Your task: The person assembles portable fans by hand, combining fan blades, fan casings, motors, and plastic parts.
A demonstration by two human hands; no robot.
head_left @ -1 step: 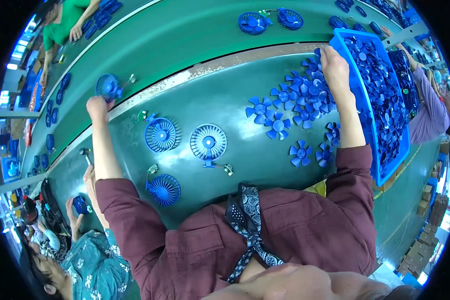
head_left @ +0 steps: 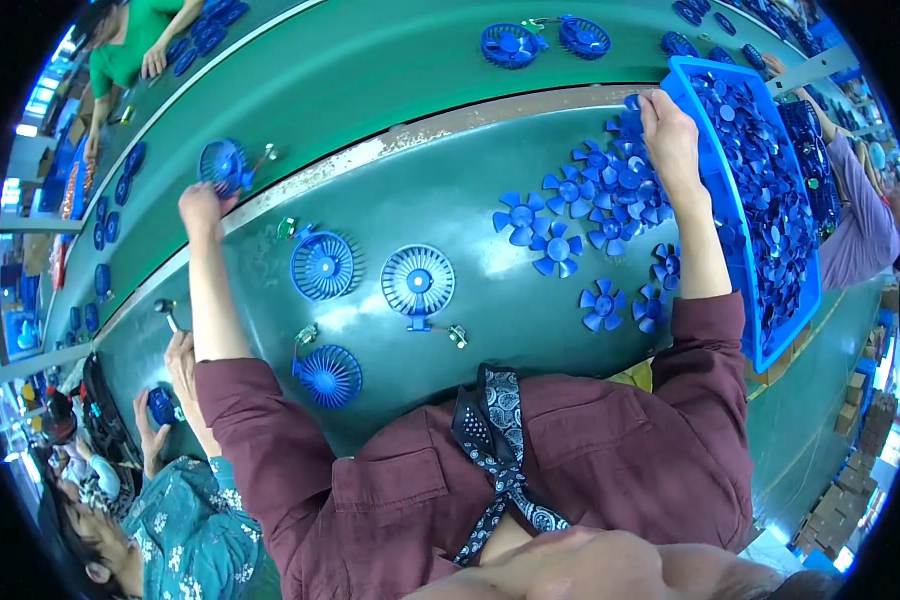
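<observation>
My left hand (head_left: pixel 206 208) reaches over the belt's near edge at the left, its fingers closed at the lower end of a round blue fan housing (head_left: pixel 223 166). A small circuit board hangs off that housing by a wire. My right hand (head_left: pixel 671 140) is closed in a pinch beside the blue bin, with a blue fan blade (head_left: pixel 633 102) at its fingertips. Just below and left of it lies a pile of blue fan blades (head_left: pixel 620 185). Between my arms on the table sit slatted fan housings (head_left: pixel 322 266), (head_left: pixel 417 282), (head_left: pixel 328 377), each with a small board attached.
A blue bin (head_left: pixel 705 150) heaped with fan blades stands at my right. Beyond the table's worn edge runs a green belt (head_left: pixel 390 70) with more housings (head_left: pixel 511 45). At lower left a co-worker's hand (head_left: pixel 151 432) holds a housing; other people work across the belt and at far right.
My left hand and the fan housing have shifted slightly right and away from me. Housings on the belt have drifted a little right. My right hand has barely moved.
</observation>
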